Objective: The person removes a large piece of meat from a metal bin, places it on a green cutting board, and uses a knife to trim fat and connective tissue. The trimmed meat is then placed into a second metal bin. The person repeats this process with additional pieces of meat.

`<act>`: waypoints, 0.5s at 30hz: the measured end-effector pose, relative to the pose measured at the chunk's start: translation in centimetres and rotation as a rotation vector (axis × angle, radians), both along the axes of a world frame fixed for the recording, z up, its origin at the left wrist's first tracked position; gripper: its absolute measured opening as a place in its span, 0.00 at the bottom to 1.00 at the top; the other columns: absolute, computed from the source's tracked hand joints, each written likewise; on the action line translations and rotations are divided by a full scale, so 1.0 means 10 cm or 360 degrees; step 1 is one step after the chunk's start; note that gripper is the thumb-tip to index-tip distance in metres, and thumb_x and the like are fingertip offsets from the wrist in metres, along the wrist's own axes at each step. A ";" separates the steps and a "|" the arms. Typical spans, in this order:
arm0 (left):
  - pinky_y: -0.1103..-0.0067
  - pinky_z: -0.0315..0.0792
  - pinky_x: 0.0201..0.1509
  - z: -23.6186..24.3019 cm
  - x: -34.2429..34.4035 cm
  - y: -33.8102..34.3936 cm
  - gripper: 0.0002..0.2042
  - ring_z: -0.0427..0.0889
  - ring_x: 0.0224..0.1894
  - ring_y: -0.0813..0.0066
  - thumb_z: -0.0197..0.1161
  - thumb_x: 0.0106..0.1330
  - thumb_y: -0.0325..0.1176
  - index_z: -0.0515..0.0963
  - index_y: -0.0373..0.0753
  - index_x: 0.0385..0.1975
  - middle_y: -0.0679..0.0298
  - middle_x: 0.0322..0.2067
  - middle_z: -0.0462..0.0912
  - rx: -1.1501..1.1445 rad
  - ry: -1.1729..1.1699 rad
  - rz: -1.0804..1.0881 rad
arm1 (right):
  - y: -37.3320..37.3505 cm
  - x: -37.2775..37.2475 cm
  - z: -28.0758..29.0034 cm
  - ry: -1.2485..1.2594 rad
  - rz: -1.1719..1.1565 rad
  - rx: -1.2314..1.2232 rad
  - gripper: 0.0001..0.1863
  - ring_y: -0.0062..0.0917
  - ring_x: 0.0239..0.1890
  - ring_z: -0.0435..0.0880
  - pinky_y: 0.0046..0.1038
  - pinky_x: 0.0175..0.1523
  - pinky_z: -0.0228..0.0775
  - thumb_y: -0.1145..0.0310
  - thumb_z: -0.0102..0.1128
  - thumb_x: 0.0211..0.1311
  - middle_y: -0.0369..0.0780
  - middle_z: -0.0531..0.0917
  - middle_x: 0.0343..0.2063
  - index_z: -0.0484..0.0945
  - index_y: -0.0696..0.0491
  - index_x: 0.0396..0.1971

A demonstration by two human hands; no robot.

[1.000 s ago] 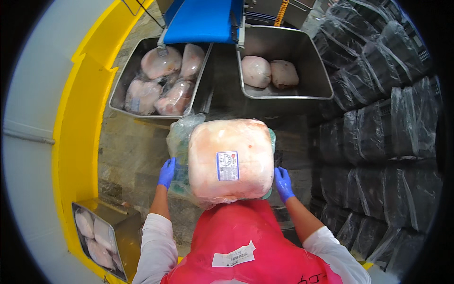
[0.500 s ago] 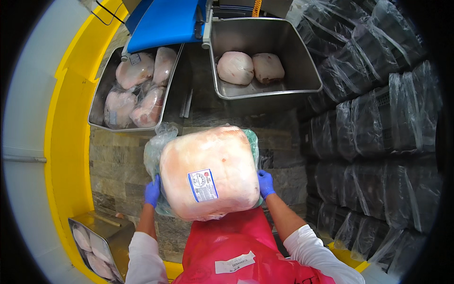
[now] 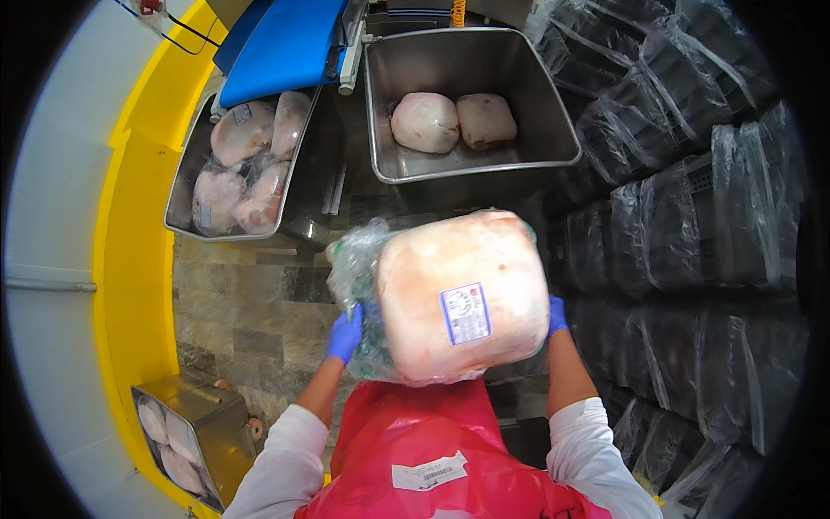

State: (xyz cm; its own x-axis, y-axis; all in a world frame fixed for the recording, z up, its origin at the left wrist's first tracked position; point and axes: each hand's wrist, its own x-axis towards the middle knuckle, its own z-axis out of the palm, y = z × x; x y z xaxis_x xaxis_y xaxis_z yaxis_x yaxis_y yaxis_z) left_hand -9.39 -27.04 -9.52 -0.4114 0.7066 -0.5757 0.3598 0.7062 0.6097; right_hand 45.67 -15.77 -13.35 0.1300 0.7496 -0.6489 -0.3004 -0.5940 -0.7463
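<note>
A large, rounded block of pale meat [image 3: 432, 337] in clear plastic wrap is held up in front of my body, with a white and blue label [image 3: 465, 313] on its upper face. Crumpled clear and green plastic [image 3: 356, 251] sticks out from its left side. My left hand [image 3: 344, 336], in a blue glove, is closed on that plastic along the left edge. My right hand [image 3: 557, 317], gloved in blue too, grips the right edge; its fingertips are partly hidden behind the block.
A metal bin with several wrapped meat pieces [image 3: 218, 201] stands at far left. Another metal bin [image 3: 474, 177] holds two pieces. Between them hangs a blue conveyor belt [image 3: 281, 52]. Stacked dark crates [image 3: 674, 225] in clear plastic line the right. More meat sits in a bin [image 3: 203, 424] lower left.
Both hands have carried the meat block to the right and slightly farther away. More of the crumpled plastic shows on its left side.
</note>
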 end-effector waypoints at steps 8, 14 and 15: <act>0.52 0.74 0.60 0.22 0.71 0.94 0.33 0.82 0.54 0.34 0.45 0.78 0.61 0.83 0.34 0.53 0.36 0.50 0.84 0.0023 0.0418 -0.0337 | 0.52 0.79 -0.22 -0.0120 -0.0038 0.0018 0.16 0.29 0.34 0.88 0.36 0.39 0.80 0.67 0.52 0.76 0.44 0.91 0.37 0.88 0.60 0.37; 0.51 0.80 0.46 0.49 0.88 1.18 0.26 0.88 0.42 0.40 0.43 0.81 0.51 0.85 0.37 0.44 0.44 0.42 0.88 0.0178 0.0962 -0.0777 | 0.65 1.10 -0.06 -0.0983 0.0265 0.0323 0.21 0.27 0.40 0.87 0.32 0.49 0.78 0.58 0.58 0.78 0.44 0.91 0.39 0.87 0.63 0.46; 0.51 0.80 0.45 0.49 0.77 1.06 0.25 0.88 0.41 0.41 0.44 0.81 0.49 0.86 0.38 0.42 0.46 0.41 0.88 0.0245 0.1019 -0.0756 | 0.68 0.85 0.28 -0.0931 0.0162 0.0378 0.22 0.27 0.42 0.87 0.32 0.51 0.78 0.57 0.59 0.78 0.44 0.91 0.39 0.86 0.63 0.48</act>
State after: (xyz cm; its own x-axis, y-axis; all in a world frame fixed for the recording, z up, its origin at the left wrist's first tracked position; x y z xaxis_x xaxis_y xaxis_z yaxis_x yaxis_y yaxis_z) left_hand -1.71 -16.40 -4.58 -0.2644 0.9408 -0.2123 0.9120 0.3154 0.2621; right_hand 54.19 -8.93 -10.60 0.3329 0.8917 -0.3068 0.2461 -0.3962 -0.8846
